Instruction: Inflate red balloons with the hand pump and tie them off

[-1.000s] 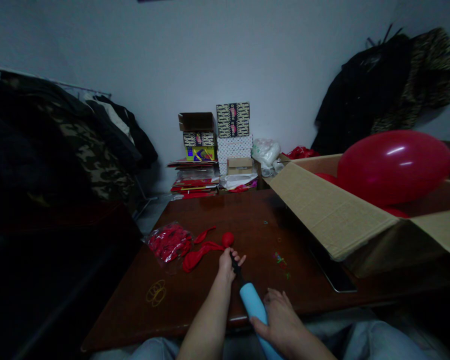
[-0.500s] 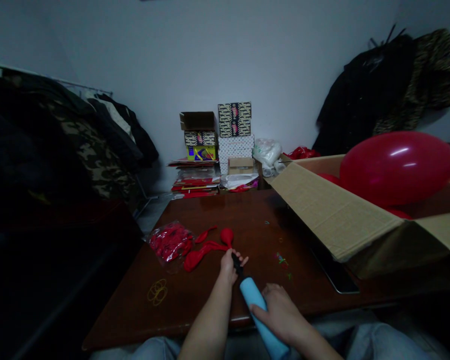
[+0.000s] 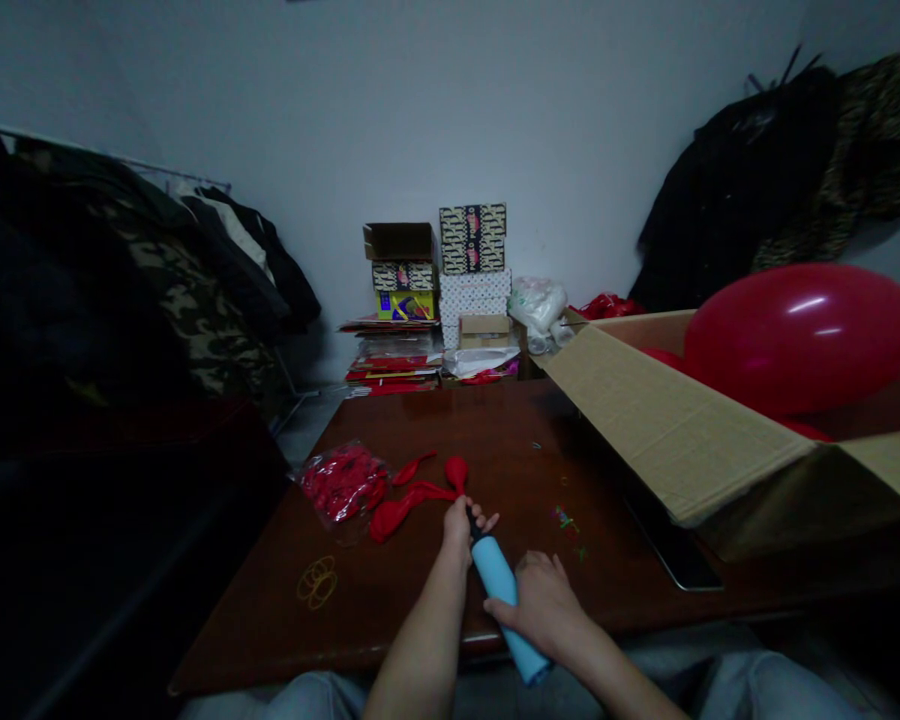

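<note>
A blue hand balloon pump (image 3: 497, 575) slants over the front edge of the brown table, its black end pointing away from me. My left hand (image 3: 461, 522) is closed around that black end, where the neck of a small, slightly filled red balloon (image 3: 457, 472) meets it. My right hand (image 3: 544, 600) wraps the pump's blue barrel from the right side, thumb across the top. Just left of my left hand lie a limp red balloon (image 3: 391, 517) and a smaller flat one (image 3: 411, 468). The exact hold on the balloon's neck is hidden by my fingers.
A clear bag of red balloons (image 3: 343, 482) and yellow rubber bands (image 3: 317, 582) lie at left. On the right stand an open cardboard box (image 3: 675, 430) with a large inflated red balloon (image 3: 802, 338) and, beside it, a dark phone (image 3: 679, 555). Small coloured bands (image 3: 565, 518) lie between.
My right hand has pushed the blue barrel forward and left, towards my left hand, so less of the black part shows. My left hand and the balloon stay nearly in place.
</note>
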### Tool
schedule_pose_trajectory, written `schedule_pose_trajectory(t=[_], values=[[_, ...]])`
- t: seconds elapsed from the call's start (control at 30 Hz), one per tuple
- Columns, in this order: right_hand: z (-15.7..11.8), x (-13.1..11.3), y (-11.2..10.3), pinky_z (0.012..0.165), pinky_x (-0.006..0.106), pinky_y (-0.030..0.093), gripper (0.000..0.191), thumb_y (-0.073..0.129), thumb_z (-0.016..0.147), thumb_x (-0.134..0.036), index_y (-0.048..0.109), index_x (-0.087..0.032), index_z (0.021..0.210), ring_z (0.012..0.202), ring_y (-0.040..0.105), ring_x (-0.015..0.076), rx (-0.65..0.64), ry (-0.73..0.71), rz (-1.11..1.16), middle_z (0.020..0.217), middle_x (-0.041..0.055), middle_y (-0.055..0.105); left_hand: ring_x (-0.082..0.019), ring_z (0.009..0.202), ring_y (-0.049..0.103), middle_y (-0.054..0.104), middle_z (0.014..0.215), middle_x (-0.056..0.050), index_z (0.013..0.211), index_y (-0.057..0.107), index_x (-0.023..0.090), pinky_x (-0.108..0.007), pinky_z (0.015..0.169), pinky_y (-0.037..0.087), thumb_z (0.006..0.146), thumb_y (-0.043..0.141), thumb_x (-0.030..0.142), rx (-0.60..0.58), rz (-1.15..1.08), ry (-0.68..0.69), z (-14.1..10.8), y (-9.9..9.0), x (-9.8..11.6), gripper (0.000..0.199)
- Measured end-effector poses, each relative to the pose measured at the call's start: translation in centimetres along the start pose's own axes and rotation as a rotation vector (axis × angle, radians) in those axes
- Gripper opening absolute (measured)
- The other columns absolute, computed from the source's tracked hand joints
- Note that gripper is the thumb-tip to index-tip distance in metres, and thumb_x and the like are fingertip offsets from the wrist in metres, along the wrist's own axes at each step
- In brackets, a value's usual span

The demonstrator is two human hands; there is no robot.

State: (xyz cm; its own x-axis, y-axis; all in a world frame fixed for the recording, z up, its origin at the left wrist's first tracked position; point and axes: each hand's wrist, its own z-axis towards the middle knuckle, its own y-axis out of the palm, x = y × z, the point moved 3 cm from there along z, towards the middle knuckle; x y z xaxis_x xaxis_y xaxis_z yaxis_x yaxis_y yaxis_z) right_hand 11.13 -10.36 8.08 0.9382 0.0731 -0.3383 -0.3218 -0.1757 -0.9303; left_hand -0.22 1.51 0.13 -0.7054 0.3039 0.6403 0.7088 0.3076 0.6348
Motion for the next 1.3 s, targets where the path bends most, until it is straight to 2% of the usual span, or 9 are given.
schedule_pose_trajectory(t=[0.1,0.23,0.37,0.53,0.7,0.87,1.03,1.17,1.3], values=[[-2.3,0.4,0.2,0.103,0.043,0.020,0.065,0.044,0.073,-0.056,0.059,-0.004,0.109,0.112,0.046,0.0325,-0.070,-0.030,0.003,0.112,0.0208,0.057,-0.006,0.033,0.033,0.038,0.045,0.008,0.066,0.037,0.020,-0.039,0.069,0.051,0.083,0.040,0.025,0.001,0.015,-0.016,-0.1,0.1,0.0,0.018],[-5.4,1.5,0.6,0.105,0.044,0.016,0.064,0.046,0.071,-0.053,0.058,-0.005,0.111,0.115,0.044,0.0334,-0.195,0.002,-0.008,0.117,0.0214,0.054,-0.005,0.032,0.033,0.037,0.045,0.009,0.066,0.037,0.020,-0.037,0.068,0.051,0.082,0.041,0.024,-0.011,0.014,-0.004,0.2,0.2,-0.1,0.017],[-6.7,2.0,0.2,0.105,0.044,0.017,0.064,0.049,0.069,-0.052,0.056,-0.007,0.114,0.115,0.043,0.0329,-0.245,-0.002,0.025,0.119,0.0204,0.053,-0.005,0.032,0.032,0.037,0.044,0.009,0.065,0.036,0.020,-0.037,0.068,0.051,0.081,0.041,0.023,-0.005,-0.008,-0.027,0.3,0.2,-0.2,0.018],[-5.7,1.5,-0.9,0.102,0.044,0.020,0.051,0.050,0.069,-0.052,0.062,-0.012,0.098,0.107,0.048,0.0308,-0.149,-0.022,0.084,0.108,0.0161,0.058,-0.005,0.034,0.035,0.038,0.046,0.009,0.066,0.038,0.019,-0.038,0.069,0.051,0.080,0.042,0.021,-0.018,-0.031,-0.028,0.2,0.1,-0.1,0.015],[-1.9,0.0,-0.9,0.101,0.043,0.021,0.054,0.046,0.072,-0.053,0.061,-0.009,0.101,0.108,0.047,0.0306,-0.017,-0.042,0.086,0.107,0.0166,0.058,-0.005,0.034,0.035,0.038,0.047,0.009,0.067,0.038,0.019,-0.040,0.070,0.052,0.081,0.042,0.023,-0.023,-0.001,-0.027,0.1,-0.1,0.0,0.015],[0.8,-0.9,0.4,0.102,0.043,0.019,0.057,0.046,0.071,-0.053,0.060,-0.008,0.103,0.109,0.046,0.0307,0.045,-0.015,0.045,0.106,0.0169,0.059,-0.005,0.034,0.035,0.040,0.046,0.008,0.067,0.038,0.019,-0.041,0.072,0.052,0.082,0.042,0.025,-0.052,0.006,-0.031,0.0,-0.1,0.1,0.017],[0.4,-0.6,0.9,0.101,0.044,0.020,0.060,0.044,0.072,-0.053,0.060,-0.005,0.105,0.109,0.046,0.0315,0.053,-0.005,0.038,0.107,0.0186,0.059,-0.006,0.033,0.034,0.040,0.045,0.008,0.066,0.038,0.019,-0.041,0.072,0.051,0.084,0.040,0.025,-0.051,0.011,-0.027,0.0,0.2,0.1,0.019],[-1.0,-0.1,0.3,0.102,0.045,0.020,0.063,0.042,0.074,-0.054,0.060,-0.002,0.105,0.108,0.048,0.0327,-0.029,-0.009,0.025,0.107,0.0208,0.059,-0.005,0.033,0.034,0.038,0.044,0.009,0.066,0.038,0.019,-0.041,0.073,0.051,0.085,0.040,0.027,-0.024,-0.028,-0.035,0.1,0.1,0.0,0.021],[-3.7,1.3,0.0,0.103,0.047,0.018,0.061,0.043,0.074,-0.051,0.060,-0.002,0.107,0.110,0.046,0.0340,-0.125,-0.034,0.008,0.111,0.0220,0.057,-0.006,0.033,0.035,0.038,0.044,0.008,0.065,0.038,0.019,-0.040,0.071,0.051,0.086,0.040,0.029,-0.009,-0.081,-0.022,0.3,0.1,0.0,0.023]])
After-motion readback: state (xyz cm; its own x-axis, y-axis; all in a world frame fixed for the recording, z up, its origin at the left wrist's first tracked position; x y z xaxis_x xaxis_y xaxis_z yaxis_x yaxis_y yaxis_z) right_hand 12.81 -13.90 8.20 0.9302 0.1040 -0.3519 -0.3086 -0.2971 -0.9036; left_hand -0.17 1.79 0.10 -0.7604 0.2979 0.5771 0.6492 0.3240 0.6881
